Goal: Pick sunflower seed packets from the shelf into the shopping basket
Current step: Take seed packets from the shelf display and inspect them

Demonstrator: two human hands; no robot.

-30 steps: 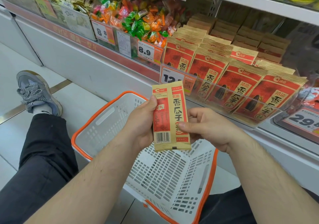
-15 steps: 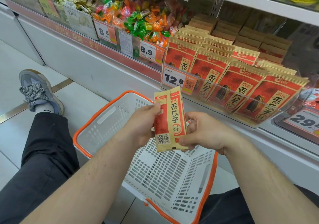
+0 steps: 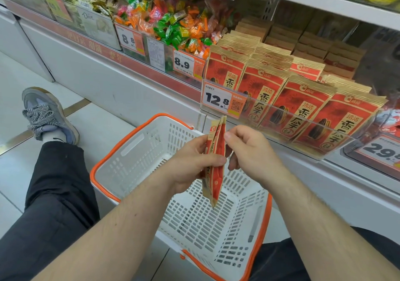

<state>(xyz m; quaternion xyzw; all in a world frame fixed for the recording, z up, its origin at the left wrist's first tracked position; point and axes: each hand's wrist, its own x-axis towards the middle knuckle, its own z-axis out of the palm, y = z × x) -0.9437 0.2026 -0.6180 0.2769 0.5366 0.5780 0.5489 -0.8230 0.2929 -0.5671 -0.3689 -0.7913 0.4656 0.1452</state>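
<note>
Above basket, left hand grips upright, edge-on packet.

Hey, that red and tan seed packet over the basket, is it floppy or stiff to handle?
The red and tan seed packet likely holds its shape: gripped mid-height by the left hand, it hangs straight. Probably light, since one hand carries it.

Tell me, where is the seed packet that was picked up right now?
In the head view, the seed packet hangs edge-on at centre, gripped by the left hand above the white shopping basket, with the right hand beside it.
</note>
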